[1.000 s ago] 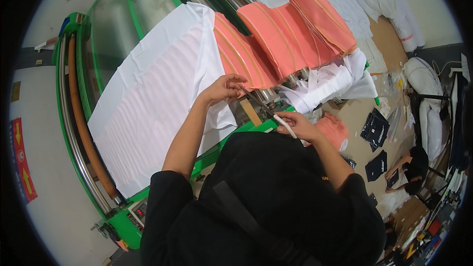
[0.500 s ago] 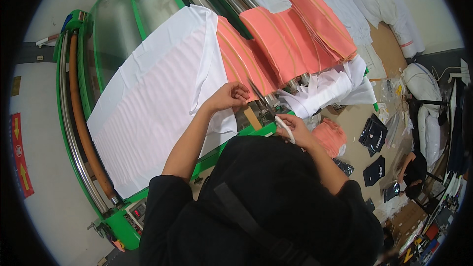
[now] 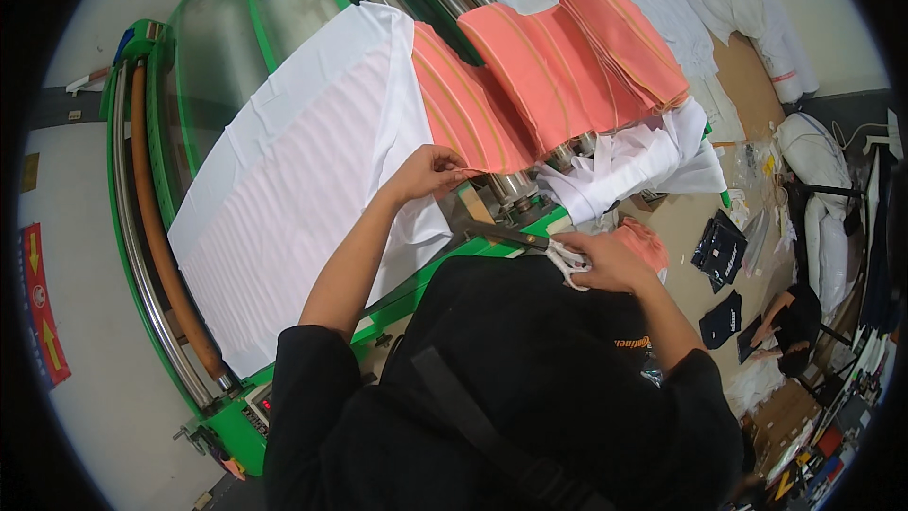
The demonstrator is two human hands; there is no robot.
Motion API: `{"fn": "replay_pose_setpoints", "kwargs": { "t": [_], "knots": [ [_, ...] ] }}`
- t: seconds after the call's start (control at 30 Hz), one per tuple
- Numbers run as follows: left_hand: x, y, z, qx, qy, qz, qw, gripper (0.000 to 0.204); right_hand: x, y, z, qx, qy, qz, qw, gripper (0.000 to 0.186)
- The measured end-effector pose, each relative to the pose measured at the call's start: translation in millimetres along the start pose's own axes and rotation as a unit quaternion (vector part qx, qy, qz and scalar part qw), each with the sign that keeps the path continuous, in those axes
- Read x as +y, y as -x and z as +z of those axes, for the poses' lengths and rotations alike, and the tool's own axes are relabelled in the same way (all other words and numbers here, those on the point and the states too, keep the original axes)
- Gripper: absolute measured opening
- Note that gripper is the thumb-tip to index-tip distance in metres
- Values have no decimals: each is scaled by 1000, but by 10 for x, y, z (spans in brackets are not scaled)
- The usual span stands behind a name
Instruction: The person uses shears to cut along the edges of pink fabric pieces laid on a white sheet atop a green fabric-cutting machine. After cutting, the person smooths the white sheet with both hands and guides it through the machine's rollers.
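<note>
My left hand pinches the near edge of a coral fabric with yellowish stripes, where it meets a white cloth. In my right hand is a pair of scissors with white-wrapped handles and dark blades. The blades point left, below the fabric edge and apart from it. Farther right the coral fabric lies in folds over the metal rollers. The white cloth is spread over the left of the green-framed machine.
Bunched white cloth hangs at the roller ends. Dark folded packages and coral cloth lie on the floor at right, where another person works. A small control panel sits at the machine's near left corner.
My right hand has moved right and nearer to me, swinging the scissors from upright beside the fabric to pointing left. My left hand has closed on the coral fabric's edge.
</note>
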State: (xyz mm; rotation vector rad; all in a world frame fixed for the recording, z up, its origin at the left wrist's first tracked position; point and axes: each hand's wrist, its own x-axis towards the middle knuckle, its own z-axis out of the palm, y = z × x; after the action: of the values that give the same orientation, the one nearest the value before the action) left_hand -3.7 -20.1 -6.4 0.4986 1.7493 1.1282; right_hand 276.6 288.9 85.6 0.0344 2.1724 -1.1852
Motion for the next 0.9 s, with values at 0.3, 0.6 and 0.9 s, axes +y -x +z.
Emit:
{"fn": "replay_pose_setpoints", "kwargs": {
  "t": [0.3,0.6,0.9],
  "knots": [
    [-19,-74,-112,-42,-7,-26,999,21,-60,-782,603,124,197,-253,939,51],
    [43,62,-5,-55,67,-18,996,20,-275,-1282,574,151,-45,-60,986,37],
    [13,11,8,-47,67,-3,997,21,-280,-2056,736,352,-303,-6,886,45]
  ]
}}
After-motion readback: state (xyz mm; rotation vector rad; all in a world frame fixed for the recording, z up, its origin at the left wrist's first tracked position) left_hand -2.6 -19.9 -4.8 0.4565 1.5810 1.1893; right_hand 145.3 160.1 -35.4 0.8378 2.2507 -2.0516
